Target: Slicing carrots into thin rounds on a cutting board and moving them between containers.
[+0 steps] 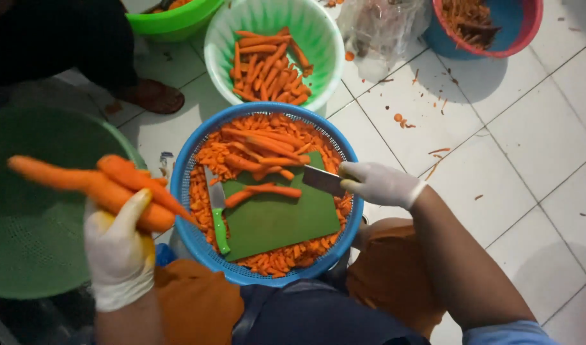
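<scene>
My left hand [118,249], in a white glove, grips a bunch of peeled carrots [94,183] held up at the left, over a dark green basket [31,204]. In my gloved right hand [380,184] is a knife [323,179], its blade pointing left over the blue basket [197,236]. A green cutting board [277,220] lies in that basket on chopped carrot pieces [261,134], with two carrot sticks [264,191] on it. A second knife with a green handle [217,211] rests at the board's left edge.
A light green basket [318,38] of carrot sticks stands behind the blue one. A bright green bowl [174,22] and a blue-and-pink bowl of peelings [491,29] sit at the back, with a clear plastic bag [379,29] between. Another person's sandalled foot [153,96] is at upper left. White tiled floor [529,140] carries scraps.
</scene>
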